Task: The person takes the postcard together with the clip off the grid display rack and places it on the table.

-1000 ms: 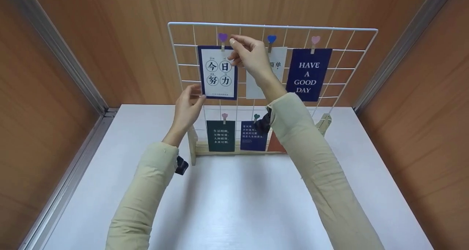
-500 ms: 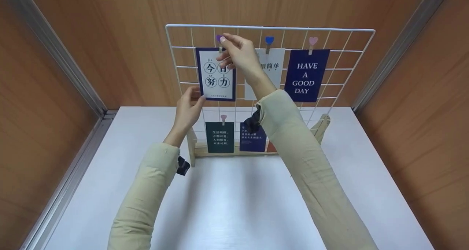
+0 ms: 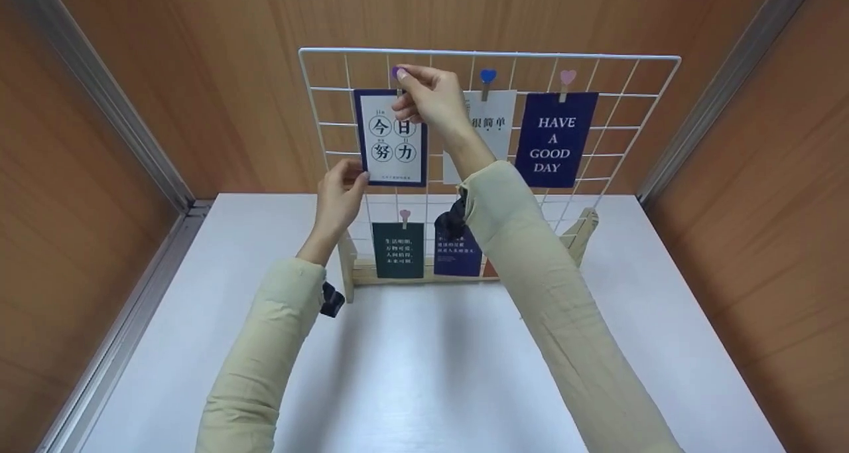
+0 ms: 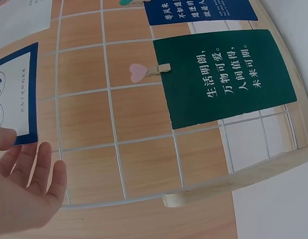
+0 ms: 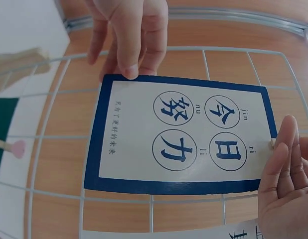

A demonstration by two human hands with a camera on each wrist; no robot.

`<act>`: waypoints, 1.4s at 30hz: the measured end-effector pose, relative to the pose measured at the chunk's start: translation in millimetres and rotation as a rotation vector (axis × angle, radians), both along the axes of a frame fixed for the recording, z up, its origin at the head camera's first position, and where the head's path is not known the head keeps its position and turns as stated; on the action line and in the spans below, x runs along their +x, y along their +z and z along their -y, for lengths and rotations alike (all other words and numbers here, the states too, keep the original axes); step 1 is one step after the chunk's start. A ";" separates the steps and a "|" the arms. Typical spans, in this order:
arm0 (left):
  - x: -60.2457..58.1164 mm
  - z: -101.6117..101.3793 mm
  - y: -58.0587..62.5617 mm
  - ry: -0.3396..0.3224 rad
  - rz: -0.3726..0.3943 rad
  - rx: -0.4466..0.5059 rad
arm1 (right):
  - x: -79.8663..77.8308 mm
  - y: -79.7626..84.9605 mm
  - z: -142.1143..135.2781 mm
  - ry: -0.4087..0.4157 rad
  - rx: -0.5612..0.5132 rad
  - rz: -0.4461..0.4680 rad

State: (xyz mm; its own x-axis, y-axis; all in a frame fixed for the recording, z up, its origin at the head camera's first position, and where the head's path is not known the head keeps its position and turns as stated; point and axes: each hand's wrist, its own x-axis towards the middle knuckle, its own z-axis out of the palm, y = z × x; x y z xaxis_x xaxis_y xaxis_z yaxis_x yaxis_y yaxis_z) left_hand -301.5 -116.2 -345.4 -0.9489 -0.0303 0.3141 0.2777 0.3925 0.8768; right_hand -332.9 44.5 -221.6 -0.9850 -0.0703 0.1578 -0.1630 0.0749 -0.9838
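Note:
A white card with a dark blue border [image 3: 391, 168] and large circled characters hangs at the upper left of a white wire grid [image 3: 451, 53]. My left hand [image 3: 339, 197] pinches its lower left corner, thumb in front and fingers behind, as the left wrist view shows with the card's edge [image 4: 32, 99]. At the card's top, my right hand [image 3: 438, 101] pinches a small clothespin with a purple heart [image 3: 395, 72], which the fingers partly cover. In the right wrist view only the pale wooden tip of the clothespin [image 5: 273, 143] shows beside the right fingers [image 5: 292, 144].
Right of that card hang a white card [image 3: 494, 141] under a blue heart clip [image 3: 488, 75] and a navy card [image 3: 557, 141]. Below are a green card [image 3: 398, 251], a blue card [image 3: 457, 254] and a mostly hidden orange one. A wooden base [image 3: 371, 272] supports the grid on a white table [image 3: 398, 373].
My right hand has moved left from beside the purple heart clothespin and now pinches it. My left hand stays at the card's lower left corner. The view has shifted slightly.

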 end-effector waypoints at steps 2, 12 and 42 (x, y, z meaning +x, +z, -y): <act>-0.9 -0.1 0.2 0.008 -0.005 -0.006 | 0.3 1.2 0.2 -0.009 -0.011 0.000; -4.0 -0.6 1.5 0.021 -0.009 -0.011 | -3.2 -0.6 1.2 -0.033 -0.089 -0.046; 24.7 27.0 3.4 0.024 -0.015 -0.030 | 19.7 -26.2 -80.3 -0.012 -0.162 -0.327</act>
